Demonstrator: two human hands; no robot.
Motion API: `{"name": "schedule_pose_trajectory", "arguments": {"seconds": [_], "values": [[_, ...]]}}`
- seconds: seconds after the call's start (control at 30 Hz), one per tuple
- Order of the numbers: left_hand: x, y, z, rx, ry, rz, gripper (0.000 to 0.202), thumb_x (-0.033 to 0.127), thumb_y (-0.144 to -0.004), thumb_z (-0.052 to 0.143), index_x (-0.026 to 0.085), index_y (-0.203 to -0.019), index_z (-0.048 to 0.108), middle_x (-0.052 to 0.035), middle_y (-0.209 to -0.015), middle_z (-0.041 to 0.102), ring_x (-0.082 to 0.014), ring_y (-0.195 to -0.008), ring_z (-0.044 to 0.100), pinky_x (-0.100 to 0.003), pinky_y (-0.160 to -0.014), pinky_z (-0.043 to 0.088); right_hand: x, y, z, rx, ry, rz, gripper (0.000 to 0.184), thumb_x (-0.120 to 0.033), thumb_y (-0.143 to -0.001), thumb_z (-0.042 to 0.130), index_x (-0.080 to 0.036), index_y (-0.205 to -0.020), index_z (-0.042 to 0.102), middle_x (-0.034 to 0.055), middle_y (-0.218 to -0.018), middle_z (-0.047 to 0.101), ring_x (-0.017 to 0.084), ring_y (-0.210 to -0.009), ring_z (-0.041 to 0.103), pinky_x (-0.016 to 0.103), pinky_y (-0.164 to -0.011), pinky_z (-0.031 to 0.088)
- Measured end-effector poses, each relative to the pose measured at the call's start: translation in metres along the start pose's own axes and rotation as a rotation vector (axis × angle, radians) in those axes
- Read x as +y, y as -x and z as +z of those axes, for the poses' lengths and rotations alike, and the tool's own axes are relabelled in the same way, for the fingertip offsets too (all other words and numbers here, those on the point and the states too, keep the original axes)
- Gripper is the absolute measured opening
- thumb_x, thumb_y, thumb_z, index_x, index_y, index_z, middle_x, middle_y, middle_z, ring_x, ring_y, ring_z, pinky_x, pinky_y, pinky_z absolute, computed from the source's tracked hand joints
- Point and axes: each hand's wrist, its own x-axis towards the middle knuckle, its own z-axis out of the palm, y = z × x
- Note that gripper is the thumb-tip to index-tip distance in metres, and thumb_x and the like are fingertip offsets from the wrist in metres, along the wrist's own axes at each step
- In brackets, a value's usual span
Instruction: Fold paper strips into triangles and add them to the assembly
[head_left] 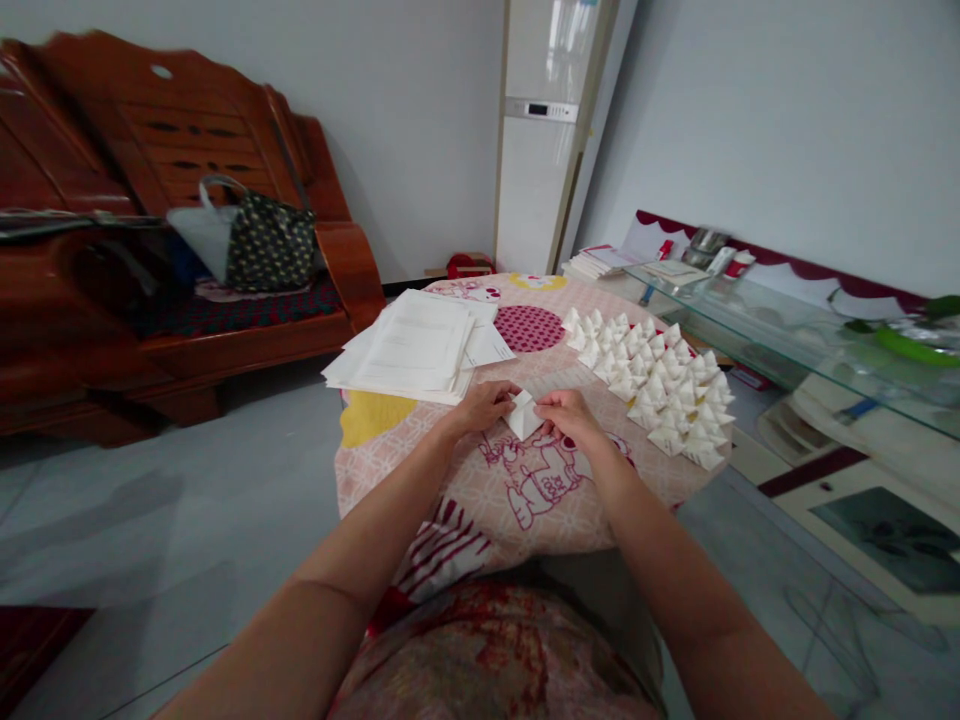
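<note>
A small white folded paper piece (523, 415) lies between my two hands on the round table covered by a pink patterned cloth (450, 480). My left hand (486, 403) pinches its left side with curled fingers. My right hand (571, 413) pinches its right side. Several finished white folded paper triangles (654, 382) stand in rows on the table's right part. A stack of white paper sheets (416, 345) lies at the table's far left.
A dark wooden sofa (150, 250) with a spotted handbag (259, 240) stands to the left. A glass-topped cabinet (795, 340) with books and containers runs along the right. A tall white air conditioner (544, 140) stands behind the table. Grey floor surrounds it.
</note>
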Motion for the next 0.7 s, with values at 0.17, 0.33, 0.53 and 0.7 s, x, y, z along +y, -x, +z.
{"name": "schedule_pose_trajectory", "arguments": {"seconds": [0.17, 0.33, 0.53, 0.7], "values": [[0.003, -0.011, -0.006, -0.125, -0.019, -0.074, 0.016, 0.02, -0.077, 0.06, 0.013, -0.088, 0.071, 0.0006, -0.069, 0.065, -0.0141, -0.065, 0.056, -0.024, -0.061, 0.04, -0.009, -0.004, -0.005, -0.072, -0.003, 0.073, 0.016, -0.021, -0.09, 0.06, -0.015, -0.075, 0.064, -0.0011, -0.042, 0.059, 0.009, -0.029, 0.043, 0.018, -0.031, 0.025], [0.006, -0.007, 0.003, -0.017, -0.007, -0.177, 0.018, 0.021, -0.077, 0.067, 0.014, -0.093, 0.069, -0.0009, -0.074, 0.071, -0.0151, -0.067, 0.063, -0.025, -0.062, 0.042, -0.01, 0.001, -0.002, -0.004, 0.019, 0.075, 0.004, -0.015, -0.083, 0.067, -0.016, -0.079, 0.067, -0.0032, -0.041, 0.058, 0.01, -0.03, 0.046, 0.018, -0.032, 0.03], [0.01, -0.002, 0.01, 0.055, -0.131, -0.202, 0.02, 0.016, -0.073, 0.073, 0.016, -0.093, 0.068, 0.0, -0.07, 0.069, -0.0157, -0.063, 0.062, -0.026, -0.061, 0.041, -0.017, 0.007, 0.001, 0.022, 0.101, 0.076, 0.005, -0.012, -0.078, 0.07, -0.016, -0.075, 0.067, -0.0039, -0.039, 0.053, 0.011, -0.032, 0.047, 0.02, -0.034, 0.03], [0.015, 0.002, 0.012, 0.055, -0.126, -0.204, 0.022, 0.013, -0.074, 0.072, 0.017, -0.094, 0.066, 0.0002, -0.071, 0.069, -0.0162, -0.065, 0.063, -0.027, -0.063, 0.043, -0.008, 0.004, 0.002, 0.013, 0.048, 0.025, 0.009, -0.011, -0.074, 0.07, -0.018, -0.073, 0.065, -0.003, -0.049, 0.06, 0.011, -0.036, 0.053, 0.02, -0.035, 0.034]]}}
